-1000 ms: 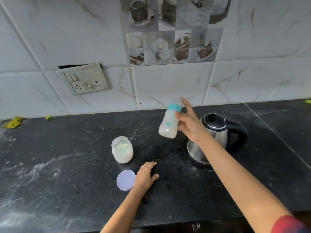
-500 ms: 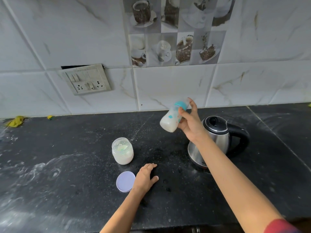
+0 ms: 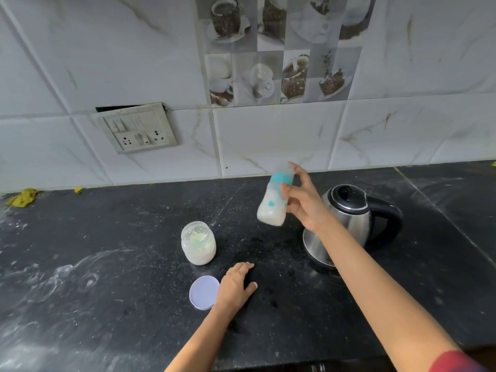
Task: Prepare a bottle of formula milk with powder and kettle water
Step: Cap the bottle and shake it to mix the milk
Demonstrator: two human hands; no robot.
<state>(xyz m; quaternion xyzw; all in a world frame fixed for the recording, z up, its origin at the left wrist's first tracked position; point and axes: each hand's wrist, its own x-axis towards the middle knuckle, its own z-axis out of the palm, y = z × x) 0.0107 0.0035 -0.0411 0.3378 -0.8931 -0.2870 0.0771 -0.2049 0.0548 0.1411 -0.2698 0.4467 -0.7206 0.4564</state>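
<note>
My right hand (image 3: 303,202) grips a baby bottle (image 3: 273,202) with a teal collar, holding it in the air above the black counter, nearly upright and leaning a little. White milk fills its lower part. Just right of it stands a steel kettle (image 3: 351,218) with a black lid and handle, partly hidden by my right forearm. An open glass jar of white powder (image 3: 198,242) stands left of centre. Its pale lilac lid (image 3: 204,292) lies flat in front of it. My left hand (image 3: 236,285) rests palm down on the counter, beside the lid.
The black stone counter (image 3: 107,264) is dusted with white powder smears at the left. A yellow scrap (image 3: 24,197) lies at the far left by the wall. A switch and socket plate (image 3: 137,130) is set in the tiled wall.
The bottle has swung in my right hand: upright, then tilted steeply to the right, and now back near upright and a little lower. My left hand has stayed on the counter.
</note>
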